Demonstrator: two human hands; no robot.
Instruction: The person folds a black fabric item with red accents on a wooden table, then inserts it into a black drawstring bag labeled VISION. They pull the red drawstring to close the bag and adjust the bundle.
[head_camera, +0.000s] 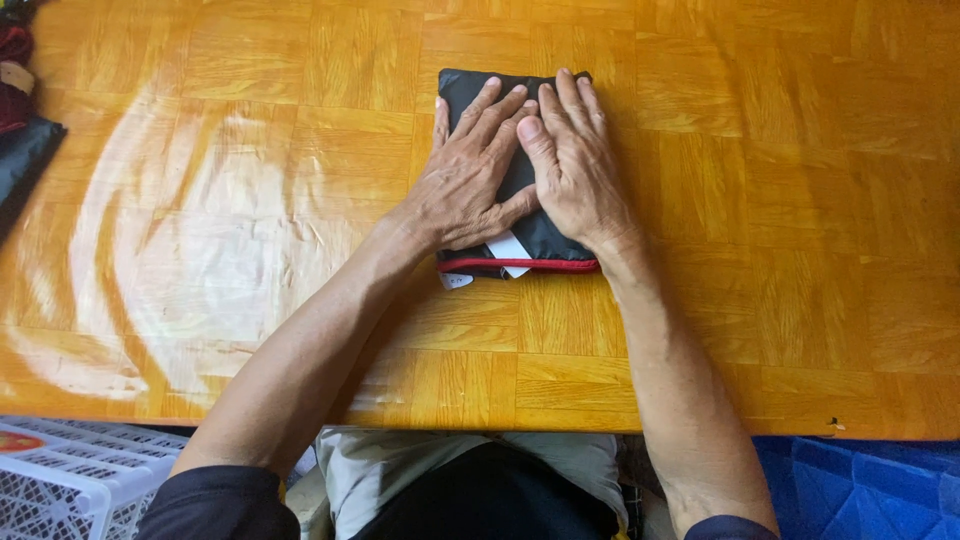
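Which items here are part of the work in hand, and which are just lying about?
In hand:
- folded black garment with red trim, pressed flat under both palms
- left hand
- right hand
- white tags on the garment

Lying about:
- white plastic basket
- dark clothes at the table's far left edge
- wooden table

black folded garment (535, 232) red-trimmed, orange parquet table (760, 200)

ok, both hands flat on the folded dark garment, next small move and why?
Probably slide both palms outward to smooth it. The left hand and right hand lie flat, side by side, on the folded dark garment, and a white tag sticks out at its red-trimmed near edge, so it looks nearly finished.
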